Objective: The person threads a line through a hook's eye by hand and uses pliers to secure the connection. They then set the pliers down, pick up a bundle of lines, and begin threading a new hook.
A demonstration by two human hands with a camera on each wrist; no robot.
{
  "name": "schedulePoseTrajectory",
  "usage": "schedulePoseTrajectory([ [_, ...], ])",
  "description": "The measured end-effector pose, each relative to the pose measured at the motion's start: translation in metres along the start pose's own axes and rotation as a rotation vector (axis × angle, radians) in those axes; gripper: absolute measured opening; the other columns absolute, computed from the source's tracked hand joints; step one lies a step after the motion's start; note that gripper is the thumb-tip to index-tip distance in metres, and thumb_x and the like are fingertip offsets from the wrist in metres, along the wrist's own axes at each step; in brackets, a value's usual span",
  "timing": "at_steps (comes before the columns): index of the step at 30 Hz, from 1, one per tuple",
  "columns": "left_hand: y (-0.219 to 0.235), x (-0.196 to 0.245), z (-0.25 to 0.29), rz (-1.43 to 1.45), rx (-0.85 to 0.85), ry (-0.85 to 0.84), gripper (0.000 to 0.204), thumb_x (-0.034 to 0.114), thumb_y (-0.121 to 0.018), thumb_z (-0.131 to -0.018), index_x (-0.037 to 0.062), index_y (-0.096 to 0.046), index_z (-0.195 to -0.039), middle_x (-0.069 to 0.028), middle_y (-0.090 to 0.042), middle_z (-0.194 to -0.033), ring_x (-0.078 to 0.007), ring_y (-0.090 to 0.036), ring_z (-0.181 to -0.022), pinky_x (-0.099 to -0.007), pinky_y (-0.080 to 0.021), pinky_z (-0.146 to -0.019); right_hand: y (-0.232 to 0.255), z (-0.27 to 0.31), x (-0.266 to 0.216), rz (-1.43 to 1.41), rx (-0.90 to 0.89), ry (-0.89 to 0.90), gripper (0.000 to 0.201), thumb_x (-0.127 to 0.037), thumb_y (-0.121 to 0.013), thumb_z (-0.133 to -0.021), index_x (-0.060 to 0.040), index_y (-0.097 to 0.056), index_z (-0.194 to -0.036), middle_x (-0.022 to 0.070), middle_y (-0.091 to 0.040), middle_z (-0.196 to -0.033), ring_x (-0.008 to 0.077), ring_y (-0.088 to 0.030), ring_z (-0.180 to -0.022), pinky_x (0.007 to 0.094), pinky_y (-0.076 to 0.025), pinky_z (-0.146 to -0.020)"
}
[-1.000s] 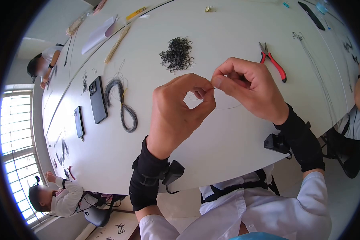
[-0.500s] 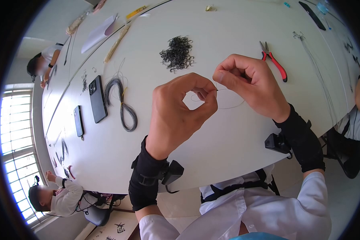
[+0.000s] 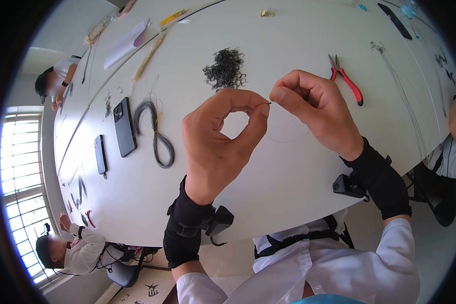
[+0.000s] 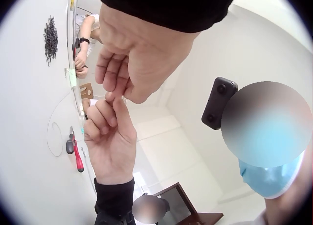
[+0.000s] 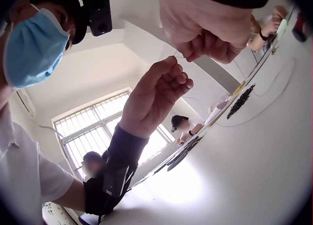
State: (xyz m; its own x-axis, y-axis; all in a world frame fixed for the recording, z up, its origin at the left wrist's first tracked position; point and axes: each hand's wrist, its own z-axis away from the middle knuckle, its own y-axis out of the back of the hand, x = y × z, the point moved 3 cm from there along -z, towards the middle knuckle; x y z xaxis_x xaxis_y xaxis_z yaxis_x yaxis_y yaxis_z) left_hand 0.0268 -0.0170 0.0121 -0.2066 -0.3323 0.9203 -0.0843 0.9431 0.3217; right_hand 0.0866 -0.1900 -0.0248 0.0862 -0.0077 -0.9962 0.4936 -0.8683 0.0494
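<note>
In the head view the left hand (image 3: pixel 220 139) pinches a tiny dark piece (image 3: pixel 270 103) between thumb and index finger, its other fingers curled. The right hand (image 3: pixel 321 109) faces it with thumb and index finger pressed together on a thin line. That line (image 3: pixel 289 141) loops below the hands; in the right wrist view the line (image 5: pixel 274 101) curves out over the table. Fingertips of both hands nearly meet. Beyond them lies a pile of black hooks (image 3: pixel 225 69). What the dark piece is exactly is too small to tell.
Red-handled pliers (image 3: pixel 348 81) lie right of the pile. A phone (image 3: pixel 123 126) and a coiled grey line bundle (image 3: pixel 156 133) are on the left, with a smaller phone (image 3: pixel 100 154) beyond. Lines with hooks (image 3: pixel 400 91) stretch along the right of the table (image 3: pixel 268 202). Other people sit around it.
The left hand has shifted slightly left and up, its thumb straighter. The fingertips parted half a second ago and are now close together again.
</note>
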Motion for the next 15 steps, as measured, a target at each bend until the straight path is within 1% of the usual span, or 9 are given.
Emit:
schedulePoseTrajectory([
  [2, 0.0, 0.002, 0.001, 0.007, 0.033, -0.013, 0.01, -0.009, -0.068, -0.091, -0.0068, -0.066, -0.1, -0.0093, -0.071, -0.094, -0.0146, -0.068, -0.09, -0.0292, -0.054, -0.091, -0.002, 0.002, -0.001, -0.009, 0.015, 0.026, 0.02, -0.021, -0.065, -0.101, -0.0012, -0.066, -0.097, -0.0074, -0.048, -0.067, 0.0008, -0.038, -0.061, 0.0203, -0.032, -0.054],
  [5, 0.0, -0.002, 0.002, 0.12, 0.129, -0.067, 0.008, -0.005, -0.073, -0.087, -0.0046, -0.068, -0.094, -0.0066, -0.073, -0.09, -0.0117, -0.068, -0.085, -0.0251, -0.053, -0.081, -0.005, 0.008, -0.013, 0.016, 0.028, 0.066, 0.016, -0.017, -0.065, -0.1, -0.0017, -0.064, -0.097, -0.0071, -0.049, -0.067, 0.0002, -0.038, -0.061, 0.0204, -0.033, -0.054],
  [8, 0.001, -0.001, 0.003, 0.109, 0.152, -0.062, 0.009, -0.005, -0.072, -0.088, -0.0051, -0.068, -0.096, -0.0071, -0.074, -0.091, -0.0118, -0.068, -0.087, -0.0256, -0.053, -0.083, -0.009, 0.012, -0.018, 0.115, 0.05, 0.097, 0.011, -0.012, -0.065, -0.099, -0.002, -0.063, -0.097, -0.0048, -0.05, -0.067, 0.0016, -0.039, -0.059, 0.0213, -0.034, -0.053],
  [11, 0.002, 0.0, 0.002, 0.079, 0.183, -0.044, 0.008, -0.005, -0.073, -0.088, -0.0049, -0.069, -0.095, -0.0075, -0.074, -0.091, -0.0116, -0.068, -0.086, -0.0253, -0.053, -0.082, -0.012, 0.016, -0.018, 0.228, 0.078, 0.171, 0.007, -0.008, -0.067, -0.097, -0.0023, -0.063, -0.098, -0.0003, -0.055, -0.069, 0.0054, -0.043, -0.055, 0.024, -0.036, -0.052],
  [14, 0.002, 0.0, 0.002, 0.029, 0.205, -0.051, 0.008, -0.004, -0.074, -0.088, -0.0037, -0.07, -0.095, -0.0079, -0.074, -0.089, -0.0119, -0.069, -0.084, -0.0249, -0.053, -0.079, -0.019, 0.018, -0.022, 0.342, 0.116, 0.31, 0.009, -0.005, -0.071, -0.092, -0.0032, -0.063, -0.098, 0.0042, -0.06, -0.074, 0.0138, -0.05, -0.055, 0.0287, -0.042, -0.053],
  [15, 0.002, -0.002, 0.002, -0.001, 0.212, -0.077, 0.008, -0.004, -0.074, -0.088, -0.0029, -0.07, -0.095, -0.0079, -0.075, -0.089, -0.0126, -0.069, -0.083, -0.0251, -0.053, -0.078, -0.019, 0.019, -0.024, 0.435, 0.124, 0.387, 0.01, -0.004, -0.071, -0.091, -0.0036, -0.063, -0.098, 0.0048, -0.061, -0.075, 0.0161, -0.053, -0.057, 0.03, -0.043, -0.054],
])
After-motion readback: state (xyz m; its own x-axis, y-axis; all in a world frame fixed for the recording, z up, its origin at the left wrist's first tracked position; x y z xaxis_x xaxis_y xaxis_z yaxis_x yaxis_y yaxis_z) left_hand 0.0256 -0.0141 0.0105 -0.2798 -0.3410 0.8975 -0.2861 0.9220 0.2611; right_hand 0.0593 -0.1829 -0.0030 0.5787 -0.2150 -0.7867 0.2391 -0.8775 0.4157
